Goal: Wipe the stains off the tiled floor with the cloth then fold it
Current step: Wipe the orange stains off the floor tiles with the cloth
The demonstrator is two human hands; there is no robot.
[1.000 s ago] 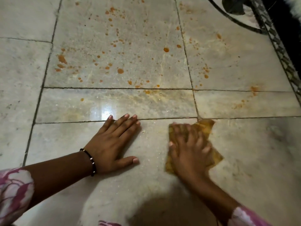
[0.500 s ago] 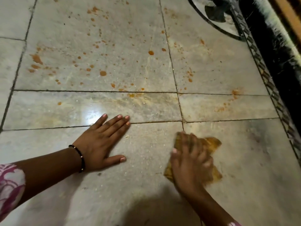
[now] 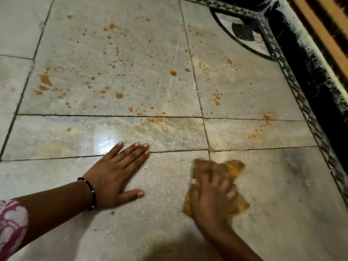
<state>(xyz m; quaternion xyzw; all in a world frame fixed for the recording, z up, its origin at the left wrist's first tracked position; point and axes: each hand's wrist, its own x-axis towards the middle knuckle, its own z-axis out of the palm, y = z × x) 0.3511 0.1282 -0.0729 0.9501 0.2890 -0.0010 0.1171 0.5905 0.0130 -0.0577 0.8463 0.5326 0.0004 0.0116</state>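
From the head camera, the right hand [image 3: 212, 193] presses flat on a yellow cloth [image 3: 235, 166], with its fingers spread over the top of it. The hand looks blurry. The cloth lies on the near tile of the floor [image 3: 282, 213], just below the line where the tiles meet. The left hand [image 3: 116, 176] rests flat on the floor beside it, fingers wide and holding nothing. It seems to prop the person up. A black bracelet [image 3: 92, 193] sits on that wrist.

Many orange stains [image 3: 119, 95] dot the far tiles, well apart from the cloth. A pale orange smear [image 3: 160, 127] lies on the middle tile, nearer to it.

The wiping step is in hand, and most of the spots are not cleaned yet. Next, the cloth likely needs to go forward over the smear and up to the spots. Folding comes much later.
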